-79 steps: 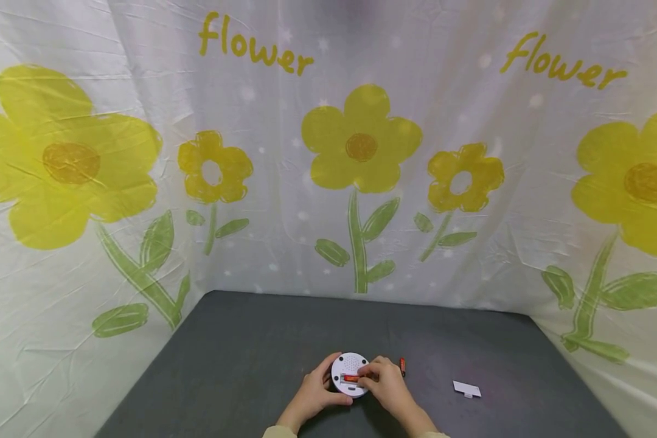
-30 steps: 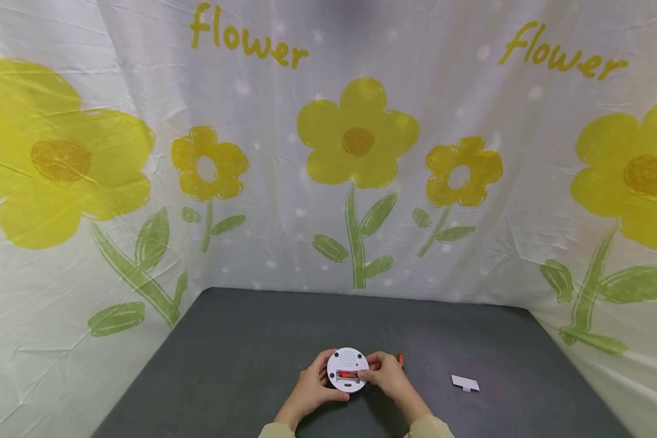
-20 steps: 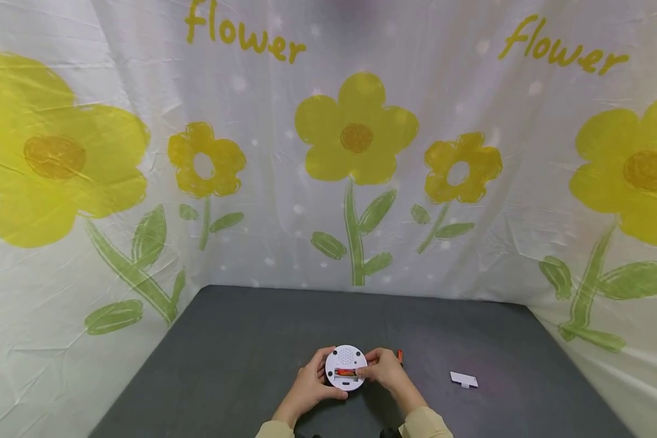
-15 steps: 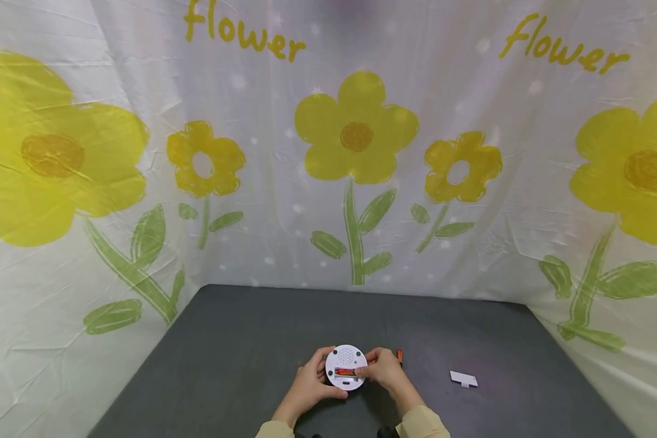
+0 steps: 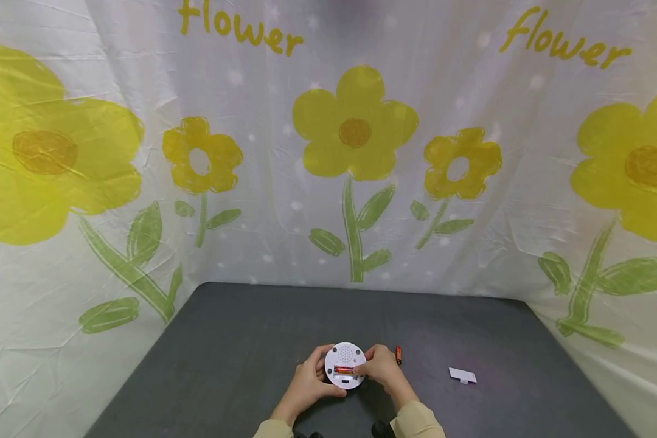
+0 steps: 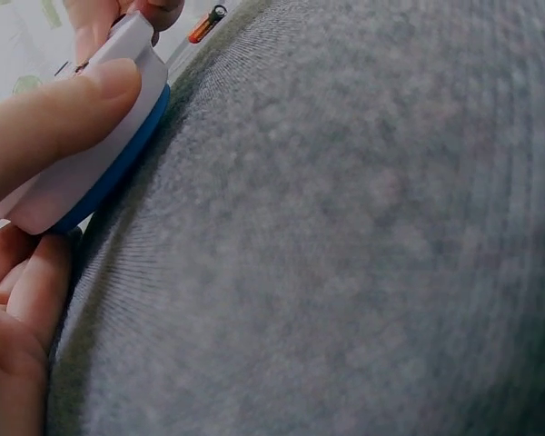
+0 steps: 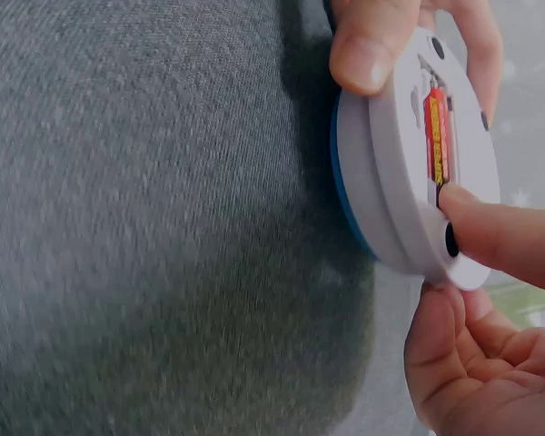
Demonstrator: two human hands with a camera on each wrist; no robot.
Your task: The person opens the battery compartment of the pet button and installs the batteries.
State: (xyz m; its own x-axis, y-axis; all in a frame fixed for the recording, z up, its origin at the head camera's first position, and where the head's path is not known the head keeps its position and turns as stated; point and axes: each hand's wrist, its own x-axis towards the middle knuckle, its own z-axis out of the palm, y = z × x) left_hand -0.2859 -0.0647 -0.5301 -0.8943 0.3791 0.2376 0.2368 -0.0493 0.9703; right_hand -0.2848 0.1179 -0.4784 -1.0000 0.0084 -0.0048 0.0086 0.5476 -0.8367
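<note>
Round white device (image 7: 400,163), blue along its lower edge, is sitting between both hands over the dark table (image 5: 241,340), slotted face showing upward. Whether its underside is touching the table: cannot tell. Left hand (image 5: 309,382) is holding it by the side, thumb at the near edge, fingers wrapping the left rim. Right hand (image 5: 382,367) is gripping the opposite side, narrow: thumb (image 7: 509,241) resting at one end of a red battery (image 7: 435,136), fingers lying behind the rim. That battery is lying in the slot. Loose battery (image 5: 398,355) is lying just beyond the right hand; white cover (image 5: 462,375) is lying farther right, well apart from both hands.

Risks, as judged: thumb is hiding one battery end, so a poor seat or a wrong way round could be going unnoticed. Uneven pressing could be tipping the far end up and out. Slack in the left grip could be letting the device turn under that push. Loose battery is lying close enough that brushing knuckles might be setting it rolling.
</note>
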